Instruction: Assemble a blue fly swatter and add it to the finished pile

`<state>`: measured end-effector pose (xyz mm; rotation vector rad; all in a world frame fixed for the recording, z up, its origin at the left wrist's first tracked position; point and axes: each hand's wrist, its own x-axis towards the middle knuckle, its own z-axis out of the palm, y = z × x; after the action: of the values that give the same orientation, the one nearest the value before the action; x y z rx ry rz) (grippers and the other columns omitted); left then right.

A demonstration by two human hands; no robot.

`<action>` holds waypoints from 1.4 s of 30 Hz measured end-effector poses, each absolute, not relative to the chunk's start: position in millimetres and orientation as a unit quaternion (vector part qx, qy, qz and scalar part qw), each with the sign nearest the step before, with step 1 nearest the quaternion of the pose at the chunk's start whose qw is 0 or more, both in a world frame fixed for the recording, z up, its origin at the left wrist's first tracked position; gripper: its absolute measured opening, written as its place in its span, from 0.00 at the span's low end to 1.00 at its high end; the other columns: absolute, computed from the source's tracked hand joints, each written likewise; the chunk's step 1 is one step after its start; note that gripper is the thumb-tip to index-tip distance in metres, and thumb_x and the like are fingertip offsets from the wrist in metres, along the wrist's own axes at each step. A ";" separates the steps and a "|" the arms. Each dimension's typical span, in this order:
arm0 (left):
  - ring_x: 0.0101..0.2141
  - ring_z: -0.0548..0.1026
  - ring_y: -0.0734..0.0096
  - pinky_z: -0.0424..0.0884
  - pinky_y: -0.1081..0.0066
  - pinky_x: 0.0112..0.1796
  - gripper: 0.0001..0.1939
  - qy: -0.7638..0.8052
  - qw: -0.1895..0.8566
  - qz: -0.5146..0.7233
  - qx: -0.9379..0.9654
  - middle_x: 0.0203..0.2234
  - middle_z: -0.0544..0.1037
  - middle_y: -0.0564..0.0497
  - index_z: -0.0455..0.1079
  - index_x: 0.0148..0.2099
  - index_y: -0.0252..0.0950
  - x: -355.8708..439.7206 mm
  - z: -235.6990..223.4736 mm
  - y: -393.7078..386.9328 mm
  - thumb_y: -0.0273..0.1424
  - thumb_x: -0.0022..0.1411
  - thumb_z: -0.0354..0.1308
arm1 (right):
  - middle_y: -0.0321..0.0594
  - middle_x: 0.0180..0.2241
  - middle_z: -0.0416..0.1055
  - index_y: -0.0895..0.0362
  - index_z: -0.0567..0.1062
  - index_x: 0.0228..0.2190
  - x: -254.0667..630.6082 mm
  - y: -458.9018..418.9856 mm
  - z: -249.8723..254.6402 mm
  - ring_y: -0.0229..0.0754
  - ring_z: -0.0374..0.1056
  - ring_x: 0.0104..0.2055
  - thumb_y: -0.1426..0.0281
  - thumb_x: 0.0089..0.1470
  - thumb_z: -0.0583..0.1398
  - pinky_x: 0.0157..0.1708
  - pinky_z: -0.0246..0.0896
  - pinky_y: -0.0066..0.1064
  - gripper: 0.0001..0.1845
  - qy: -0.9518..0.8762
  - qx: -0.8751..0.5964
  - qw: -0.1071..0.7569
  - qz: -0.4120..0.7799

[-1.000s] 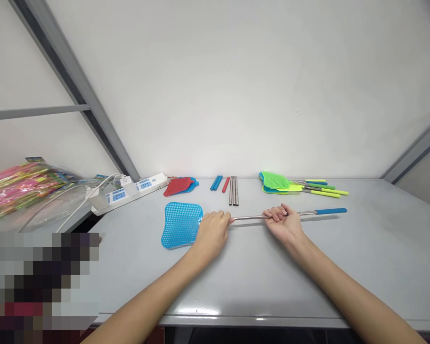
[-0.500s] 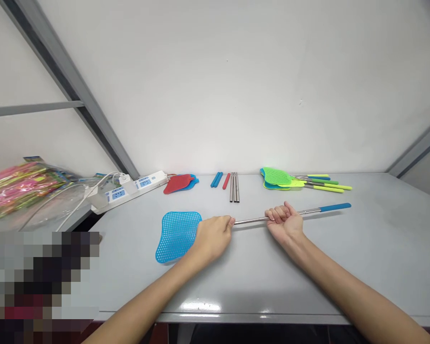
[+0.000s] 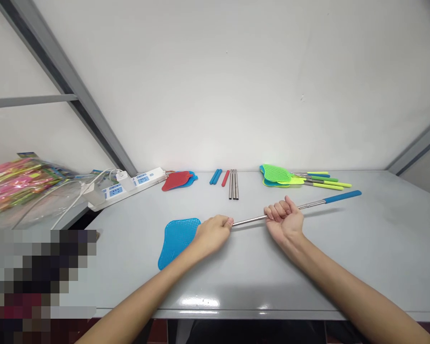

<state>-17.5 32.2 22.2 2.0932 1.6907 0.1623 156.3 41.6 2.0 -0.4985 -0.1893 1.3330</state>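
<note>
A blue fly swatter (image 3: 177, 241) with a perforated head, a steel telescopic rod and a blue grip stretches across both hands above the table. My left hand (image 3: 214, 235) is closed around the swatter where head and rod meet, covering that joint. Farther right, my right hand (image 3: 284, 219) wraps its fingers round the rod, palm turned up. The blue grip sticks out beyond it, tilted upward to the right. Behind the hands lie several steel rods (image 3: 233, 185), two blue grips (image 3: 215, 177) and a red grip (image 3: 225, 178).
Red and blue swatter heads (image 3: 177, 180) lie at the back left. Green, yellow and blue swatters (image 3: 277, 176) are stacked at the back right. A power strip (image 3: 129, 188) with plugs and cables sits left, beside bagged colourful items (image 3: 21, 186). A wall stands behind the table (image 3: 236, 286).
The swatter has tilted: its grip end is higher and farther right, its head slightly lower and turned. Both hands keep their hold. The view has shifted slightly.
</note>
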 end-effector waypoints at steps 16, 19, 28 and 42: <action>0.18 0.56 0.75 0.49 0.74 0.20 0.17 0.588 0.307 0.066 0.746 0.14 0.58 0.55 0.48 0.19 0.36 -21.2 15.5 36.3 0.40 0.55 0.36 | 0.26 0.09 0.35 0.58 0.40 0.15 150.2 37.0 0.6 0.30 0.35 0.11 0.68 0.49 0.50 0.13 0.39 0.25 0.23 -0.104 -0.227 0.754 0.608; 0.18 0.55 0.75 0.49 0.74 0.20 0.18 0.578 0.324 0.069 0.746 0.14 0.56 0.56 0.49 0.19 0.36 -21.8 14.4 37.3 0.40 0.55 0.35 | 0.27 0.09 0.35 0.58 0.40 0.15 148.9 35.8 1.3 0.30 0.35 0.11 0.68 0.49 0.49 0.13 0.39 0.25 0.22 -0.098 -0.221 0.751 0.614; 0.17 0.54 0.76 0.51 0.75 0.21 0.18 0.578 0.361 0.084 0.727 0.13 0.55 0.56 0.49 0.18 0.36 -18.9 16.5 34.6 0.40 0.55 0.37 | 0.27 0.09 0.34 0.57 0.39 0.15 145.3 35.6 1.3 0.31 0.34 0.11 0.69 0.48 0.50 0.12 0.39 0.25 0.22 -0.069 -0.199 0.743 0.636; 0.18 0.56 0.75 0.50 0.74 0.21 0.19 0.621 0.336 0.082 0.704 0.14 0.58 0.55 0.52 0.18 0.36 -10.8 12.1 29.3 0.40 0.55 0.38 | 0.27 0.09 0.35 0.57 0.41 0.14 141.1 34.4 -4.6 0.31 0.33 0.11 0.70 0.46 0.51 0.12 0.38 0.25 0.22 -0.026 -0.193 0.734 0.650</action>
<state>-10.8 29.3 12.1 1.8354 1.6189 0.2142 141.1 34.4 -4.6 -0.4242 -0.0570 1.4299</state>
